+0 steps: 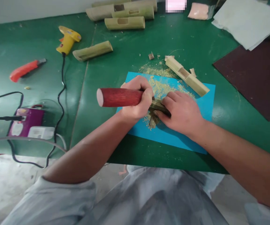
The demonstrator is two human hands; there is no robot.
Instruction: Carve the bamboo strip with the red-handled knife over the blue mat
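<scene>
My left hand (139, 97) is wrapped round the thick red wooden handle (119, 97) of a tool whose working end is hidden behind my fingers. Close by, my right hand (181, 111) grips a dark green bamboo piece (159, 107), its fingers over the right end. The two hands nearly meet at this piece. Under them lies a blue sheet (172, 137) strewn with pale shavings (160, 87). A small dark chip (153, 122) rests just below the bamboo. Beyond my right hand, a cut bamboo tube (187, 76) with a square opening lies partly on the sheet.
On the green table (116, 137), a yellow hot glue gun (68, 39), a red utility knife (24, 70) and a purple power strip (27, 122) with trailing cords lie left. Several bamboo tubes (125, 23) sit at the back. A brown board (257, 78) and white paper (247, 22) lie right.
</scene>
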